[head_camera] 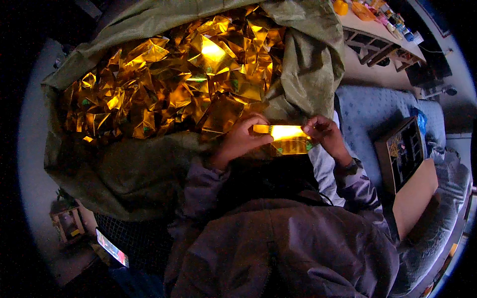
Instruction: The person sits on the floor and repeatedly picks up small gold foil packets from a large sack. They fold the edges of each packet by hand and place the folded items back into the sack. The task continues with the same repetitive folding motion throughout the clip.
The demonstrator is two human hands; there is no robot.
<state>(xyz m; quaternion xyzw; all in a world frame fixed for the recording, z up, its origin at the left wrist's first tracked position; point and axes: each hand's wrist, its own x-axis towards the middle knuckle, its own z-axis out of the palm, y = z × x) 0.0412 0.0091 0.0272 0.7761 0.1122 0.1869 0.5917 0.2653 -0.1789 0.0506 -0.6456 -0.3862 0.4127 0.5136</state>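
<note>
My left hand (246,138) holds the left end of a shiny gold foil sheet (288,139), thumb and fingers pinching it. At its upper right corner, the fingertips of my right hand (322,130) grip the same sheet. The sheet has a straight fold or band along its top and small green marks near its lower corners. Just beyond my hands lies a large heap of creased gold foil pieces (179,82), spread inside an olive-green woven cloth or sack (309,70). The parts of the sheet under my fingers are hidden.
To the right stand a blue cushioned seat (361,111), an open compartmented box (391,156) and a flat brown board (415,197). A table with bottles and an orange basket (363,11) is at the upper right. A lit phone (111,247) and a small wooden frame (69,223) are at the lower left.
</note>
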